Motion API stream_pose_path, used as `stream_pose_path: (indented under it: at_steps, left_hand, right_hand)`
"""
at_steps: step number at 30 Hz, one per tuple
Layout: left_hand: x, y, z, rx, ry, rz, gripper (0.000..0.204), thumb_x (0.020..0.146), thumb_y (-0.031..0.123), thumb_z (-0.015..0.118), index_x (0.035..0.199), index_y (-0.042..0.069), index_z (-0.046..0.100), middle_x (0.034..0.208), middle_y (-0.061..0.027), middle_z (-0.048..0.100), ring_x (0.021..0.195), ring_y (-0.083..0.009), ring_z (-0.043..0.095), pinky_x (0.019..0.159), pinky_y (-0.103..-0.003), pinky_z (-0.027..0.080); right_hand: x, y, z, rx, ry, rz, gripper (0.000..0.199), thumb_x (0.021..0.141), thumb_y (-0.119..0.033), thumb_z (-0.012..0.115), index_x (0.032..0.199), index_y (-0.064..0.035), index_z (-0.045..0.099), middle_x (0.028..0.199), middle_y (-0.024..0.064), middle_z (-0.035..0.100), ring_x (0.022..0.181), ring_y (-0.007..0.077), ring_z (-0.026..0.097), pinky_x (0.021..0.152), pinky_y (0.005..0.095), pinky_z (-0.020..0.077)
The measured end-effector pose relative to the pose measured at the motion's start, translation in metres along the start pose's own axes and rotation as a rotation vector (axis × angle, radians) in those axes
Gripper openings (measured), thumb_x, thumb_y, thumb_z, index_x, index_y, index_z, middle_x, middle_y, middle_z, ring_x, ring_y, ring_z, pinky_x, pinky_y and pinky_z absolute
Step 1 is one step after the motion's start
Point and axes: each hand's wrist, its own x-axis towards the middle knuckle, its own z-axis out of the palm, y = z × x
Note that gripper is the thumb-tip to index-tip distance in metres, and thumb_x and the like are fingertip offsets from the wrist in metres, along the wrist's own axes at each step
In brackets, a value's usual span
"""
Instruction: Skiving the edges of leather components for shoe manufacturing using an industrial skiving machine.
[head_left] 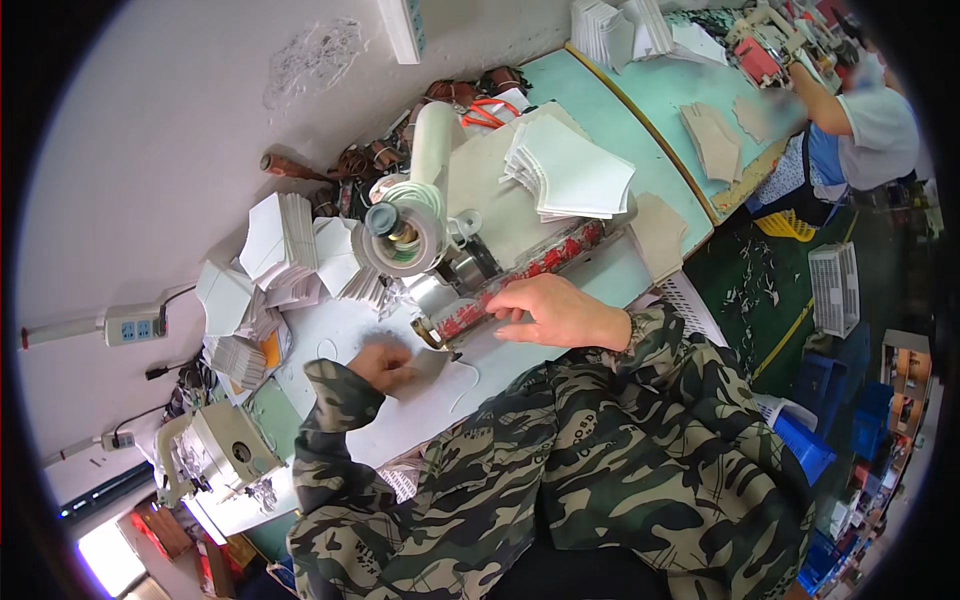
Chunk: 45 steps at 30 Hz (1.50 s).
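In front of me stands a sewing machine with a worn red-and-grey body [545, 262], a metal cylinder [468, 268] and a pale upright arm carrying a round spool of white cord or tape [412, 230]. A small grey flat piece [432, 372] lies by the machine's left end. My left hand [380, 366], slightly blurred, has its fingers curled at that piece's left edge. My right hand [555, 312] hovers at the red body, fingers partly bent and apart, with nothing visible in them. A thin white thread [466, 385] loops on the white table beside the grey piece.
Stacks of white cut panels [275, 240] line the wall on the left; another stack [572, 168] lies beyond the machine. Orange-handled scissors [490, 112] rest at the back. A second sewing machine [225, 450] stands at lower left. Another person [875, 135] works at far right.
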Motion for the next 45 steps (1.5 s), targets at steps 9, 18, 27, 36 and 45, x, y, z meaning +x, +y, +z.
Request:
stream_pose_path:
  at_steps: [9, 18, 27, 36, 45]
  left_hand:
    - [0.046, 0.047, -0.029, -0.321, 0.159, 0.028, 0.023, 0.092, 0.020, 0.056, 0.084, -0.001, 0.061, 0.067, 0.0006, 0.055, 0.061, -0.0077, 0.048, 0.057, -0.027, 0.041]
    - [0.074, 0.097, -0.035, -0.040, 0.431, 0.050, 0.024, 0.088, 0.020, 0.058, 0.082, -0.002, 0.062, 0.062, -0.0039, 0.056, 0.060, -0.0130, 0.055, 0.058, -0.032, 0.043]
    - [0.033, 0.110, -0.038, -0.022, 0.319, -0.095, 0.030, 0.100, 0.022, 0.043, 0.104, -0.002, 0.060, 0.070, -0.0071, 0.063, 0.054, -0.0158, 0.061, 0.054, -0.027, 0.050]
    - [0.046, 0.036, -0.037, -0.612, 0.010, -0.003, 0.015, 0.091, 0.013, 0.058, 0.087, -0.001, 0.062, 0.084, 0.0006, 0.060, 0.075, -0.0061, 0.050, 0.071, -0.023, 0.040]
    - [0.061, 0.027, -0.068, -0.663, 0.103, -0.152, 0.014, 0.087, 0.013, 0.065, 0.088, 0.000, 0.070, 0.080, 0.0011, 0.065, 0.072, -0.0053, 0.056, 0.069, -0.023, 0.044]
  right_hand:
    - [0.032, 0.008, 0.024, 0.052, -0.048, 0.076, 0.026, 0.080, -0.021, 0.070, 0.097, -0.0028, 0.066, 0.079, 0.0134, 0.068, 0.071, 0.0272, 0.067, 0.067, 0.0354, 0.0524]
    - [0.043, 0.024, -0.015, -0.561, 0.358, -0.230, 0.024, 0.074, -0.024, 0.070, 0.088, -0.0058, 0.064, 0.076, 0.0099, 0.063, 0.074, 0.0313, 0.061, 0.065, 0.0427, 0.0467]
    - [0.039, 0.004, -0.024, 0.029, 0.094, -0.057, 0.023, 0.077, -0.016, 0.070, 0.093, -0.0002, 0.065, 0.080, 0.0121, 0.066, 0.071, 0.0267, 0.063, 0.068, 0.0356, 0.0503]
    - [0.023, 0.007, 0.013, 0.213, -0.285, 0.250, 0.019, 0.084, -0.019, 0.065, 0.090, -0.0013, 0.067, 0.073, 0.0108, 0.067, 0.068, 0.0195, 0.067, 0.063, 0.0304, 0.0504]
    - [0.031, 0.009, -0.014, 0.029, 0.097, 0.092, 0.022, 0.079, -0.024, 0.068, 0.090, -0.0051, 0.068, 0.079, 0.0097, 0.071, 0.073, 0.0280, 0.068, 0.067, 0.0372, 0.0514]
